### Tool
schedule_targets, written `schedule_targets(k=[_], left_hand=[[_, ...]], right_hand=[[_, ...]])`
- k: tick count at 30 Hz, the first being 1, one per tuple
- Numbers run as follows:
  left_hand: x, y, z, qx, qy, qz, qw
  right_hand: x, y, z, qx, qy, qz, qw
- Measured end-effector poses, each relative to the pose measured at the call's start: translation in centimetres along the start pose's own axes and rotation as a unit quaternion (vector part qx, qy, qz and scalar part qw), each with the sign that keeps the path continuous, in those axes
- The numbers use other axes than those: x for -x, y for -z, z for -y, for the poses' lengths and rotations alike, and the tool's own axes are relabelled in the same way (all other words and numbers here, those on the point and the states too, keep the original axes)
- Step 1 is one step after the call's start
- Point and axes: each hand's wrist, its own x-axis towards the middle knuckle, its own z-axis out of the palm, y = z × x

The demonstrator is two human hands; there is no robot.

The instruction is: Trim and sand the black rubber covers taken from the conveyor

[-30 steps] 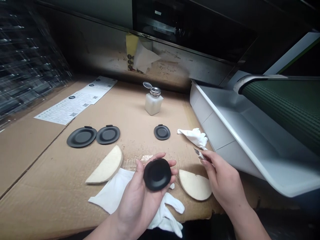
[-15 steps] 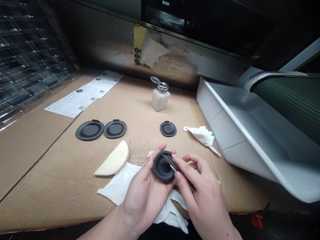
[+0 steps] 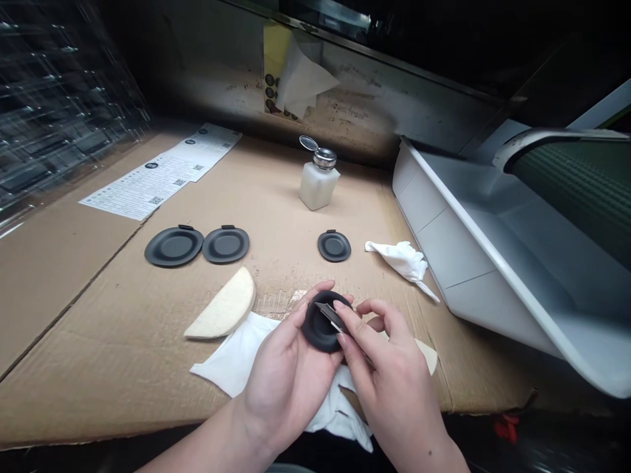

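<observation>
My left hand cradles a small black round part with a raised rim and a sunken middle. Pinched between thumb and fingers of my right hand is a thin dark flat-bladed tool, its tip over the part's inner face. Whether the tip touches the surface I cannot tell. Under my hands lies a white cloth, with a cream half-round pad at its left. The corner of another cream piece shows beside my right hand.
Black dish-like parts lie beyond my hands: a large one, a middle one and a small one. A pump bottle with its lid up stands behind. At right are a crumpled white glove and a grey bin.
The tool's tip has shifted slightly left over the black part. The camera view has moved a little, and the cream corner beside my right hand now shows more.
</observation>
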Motion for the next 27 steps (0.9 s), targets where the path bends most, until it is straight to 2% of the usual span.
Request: schedule_targets(k=[15, 22, 25, 27], left_hand=[[0.0, 0.0, 0.1, -0.004, 0.0, 0.015, 1.0], [0.1, -0.1, 0.1, -0.006, -0.003, 0.003, 1.0], [0.1, -0.1, 0.1, -0.019, -0.007, -0.013, 1.0], [0.1, -0.1, 0.2, -0.038, -0.008, -0.017, 0.999]], right_hand=[[0.2, 0.1, -0.4, -0.023, 0.017, 0.018, 0.999], [0.1, 0.4, -0.2, -0.025, 0.027, 0.033, 0.999], [-0.1, 1.2, -1.1, -0.034, 0.015, 0.007, 0.999], [-0.5, 1.8, -2.7, 0.004, -0.011, -0.027, 1.0]])
